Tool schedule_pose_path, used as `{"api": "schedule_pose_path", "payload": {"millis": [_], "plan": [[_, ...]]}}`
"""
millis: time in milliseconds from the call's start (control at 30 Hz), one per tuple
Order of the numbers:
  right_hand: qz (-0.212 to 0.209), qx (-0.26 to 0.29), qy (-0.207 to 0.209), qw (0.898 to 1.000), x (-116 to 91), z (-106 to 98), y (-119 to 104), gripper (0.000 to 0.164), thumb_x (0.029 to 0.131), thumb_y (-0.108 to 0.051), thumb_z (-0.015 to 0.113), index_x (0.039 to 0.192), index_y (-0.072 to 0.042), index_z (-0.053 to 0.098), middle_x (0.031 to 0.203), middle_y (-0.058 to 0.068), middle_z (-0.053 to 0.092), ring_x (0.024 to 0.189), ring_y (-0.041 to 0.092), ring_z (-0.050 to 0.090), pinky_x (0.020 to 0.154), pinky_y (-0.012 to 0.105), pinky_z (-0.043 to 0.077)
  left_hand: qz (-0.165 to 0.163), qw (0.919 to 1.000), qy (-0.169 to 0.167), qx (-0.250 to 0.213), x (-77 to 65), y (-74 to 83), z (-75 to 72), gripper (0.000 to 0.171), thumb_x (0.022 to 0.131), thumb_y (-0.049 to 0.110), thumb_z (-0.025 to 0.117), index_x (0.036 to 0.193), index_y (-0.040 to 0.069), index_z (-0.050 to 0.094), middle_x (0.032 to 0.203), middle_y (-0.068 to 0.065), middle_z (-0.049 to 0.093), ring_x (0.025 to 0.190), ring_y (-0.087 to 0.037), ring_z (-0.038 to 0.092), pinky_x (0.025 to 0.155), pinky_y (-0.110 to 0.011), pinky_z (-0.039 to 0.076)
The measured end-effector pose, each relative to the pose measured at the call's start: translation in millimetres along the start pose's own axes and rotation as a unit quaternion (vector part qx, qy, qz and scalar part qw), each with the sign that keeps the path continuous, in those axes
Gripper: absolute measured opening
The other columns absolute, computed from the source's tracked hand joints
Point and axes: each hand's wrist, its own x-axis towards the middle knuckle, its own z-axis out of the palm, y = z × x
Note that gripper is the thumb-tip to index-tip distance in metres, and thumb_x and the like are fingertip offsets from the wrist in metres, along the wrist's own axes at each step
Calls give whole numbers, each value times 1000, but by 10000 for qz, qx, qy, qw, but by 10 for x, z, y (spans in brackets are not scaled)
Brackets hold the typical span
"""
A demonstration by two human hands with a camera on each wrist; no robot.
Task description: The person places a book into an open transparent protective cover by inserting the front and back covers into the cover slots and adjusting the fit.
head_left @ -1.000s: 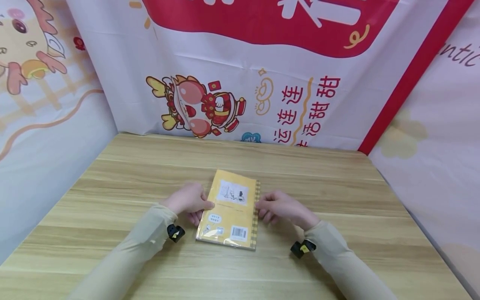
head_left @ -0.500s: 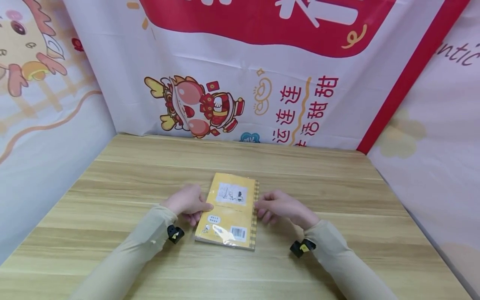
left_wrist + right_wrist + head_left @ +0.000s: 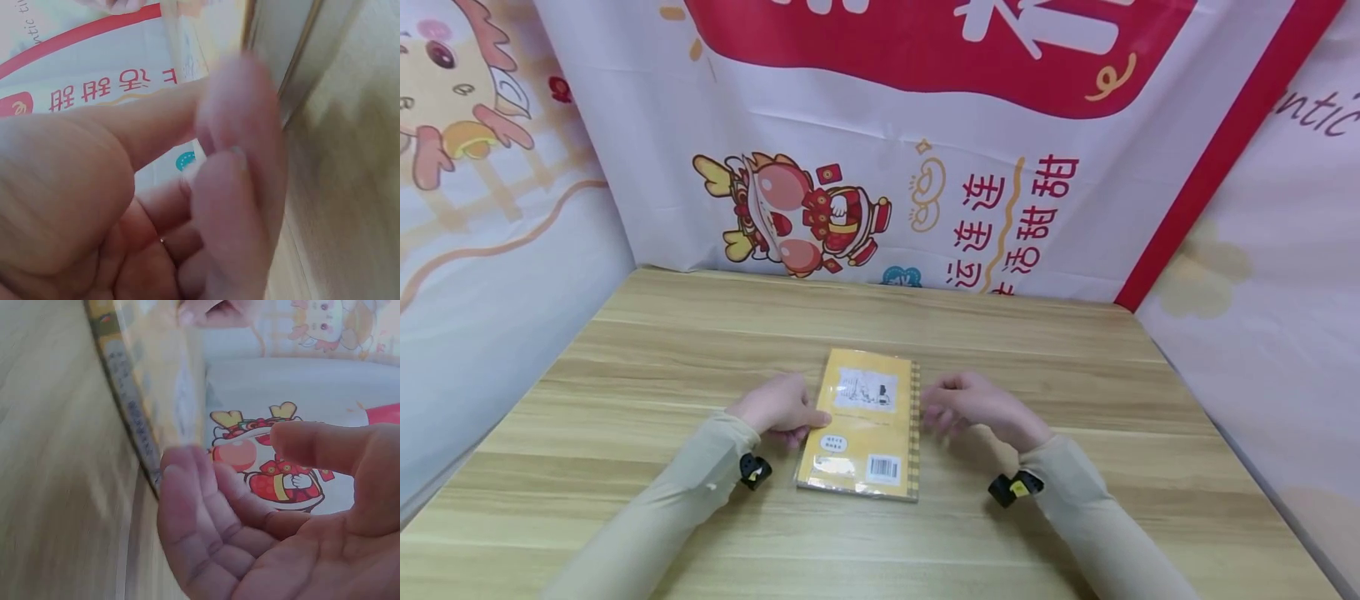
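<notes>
A yellow book (image 3: 868,429) lies on the table with its back cover up, showing a barcode and a printed drawing. My left hand (image 3: 778,408) pinches its left edge, thumb on the cover and fingers curled at the side and below. Beside the spine, my right hand (image 3: 977,408) has its thumb lifted away from its loosely bent fingers. In the right wrist view the right fingertips (image 3: 181,465) are right at the lower part of the spine (image 3: 128,400), and nothing lies between thumb and fingers.
The wood-grain table (image 3: 1037,533) extends around the book on all sides. A white and red printed cloth (image 3: 850,108) hangs along its back edge, with pale printed cloths at left and right. Each wrist carries a black camera strap (image 3: 1015,487).
The right hand has drawn slightly right, off the spine, and its grip has loosened. The book has turned a little straighter and settled flatter. My left hand keeps its pinch on the left edge.
</notes>
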Motion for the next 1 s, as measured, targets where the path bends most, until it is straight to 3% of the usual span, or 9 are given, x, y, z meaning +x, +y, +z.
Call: {"api": "schedule_pose_path", "payload": {"millis": [167, 400, 667, 1000], "plan": [[26, 446, -44, 9990, -15, -17, -35, 43, 95, -22, 57, 125, 7, 51, 113, 20, 59, 101, 37, 57, 84, 43, 49, 4, 9996, 278, 13, 52, 0, 22, 31, 79, 31, 76, 73, 5, 60, 64, -6, 61, 50, -11, 51, 45, -20, 39], [94, 780, 158, 9968, -32, -40, -80, 53, 94, -24, 60, 134, 6, 42, 119, 22, 55, 108, 37, 54, 89, 43, 46, -120, 9986, 345, -389, 71, 14, 48, 32, 77, 26, 79, 80, 4, 56, 71, -8, 62, 56, -14, 58, 50, -24, 49], [168, 846, 222, 9960, -31, -49, -83, 57, 92, -24, 61, 136, 6, 39, 125, 21, 53, 112, 36, 52, 89, 43, 46, -38, 9983, 201, -537, 46, 52, 86, 30, 79, 24, 77, 77, 1, 58, 67, -8, 64, 50, -14, 60, 50, -24, 50], [201, 730, 181, 9970, -54, -66, -101, 65, 90, -29, 64, 138, 5, 38, 128, 20, 50, 115, 36, 50, 91, 43, 45, 114, 9967, 16, -806, 30, 78, 94, 28, 82, 27, 75, 79, 3, 60, 70, -6, 65, 55, -17, 63, 54, -26, 52]]}}
